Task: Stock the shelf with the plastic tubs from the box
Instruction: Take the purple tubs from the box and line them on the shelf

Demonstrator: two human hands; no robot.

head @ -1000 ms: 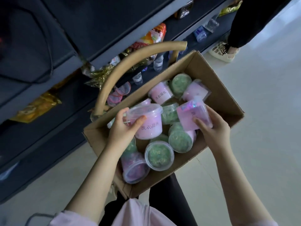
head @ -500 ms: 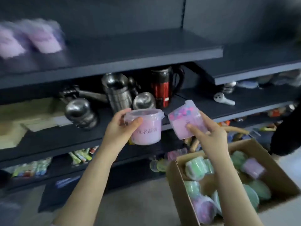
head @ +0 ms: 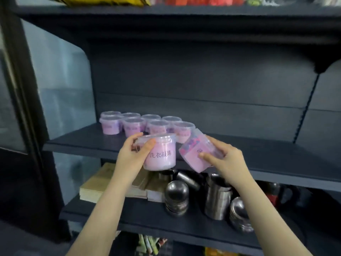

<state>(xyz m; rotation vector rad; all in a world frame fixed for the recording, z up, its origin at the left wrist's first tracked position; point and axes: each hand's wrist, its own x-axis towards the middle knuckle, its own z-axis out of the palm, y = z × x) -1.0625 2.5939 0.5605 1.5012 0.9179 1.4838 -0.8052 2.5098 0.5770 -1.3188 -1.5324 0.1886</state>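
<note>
My left hand grips an upright pink plastic tub with a clear lid and printed characters on its side. In my right hand is a second pink tub, tilted with its lid toward the left. Both tubs hover at the front edge of the dark shelf. Several pink tubs stand in two rows at the back left of that shelf, just behind my hands. The box is out of view.
The shelf below holds stacked books, steel bowls, steel cups and a red-and-black kettle. A higher shelf carries packaged goods. A dark frame and glass panel stand at the left.
My view has lifted from the box on the floor to the shelf. Both hands have carried their pink tubs up to the shelf's front edge, near the rows standing there.
</note>
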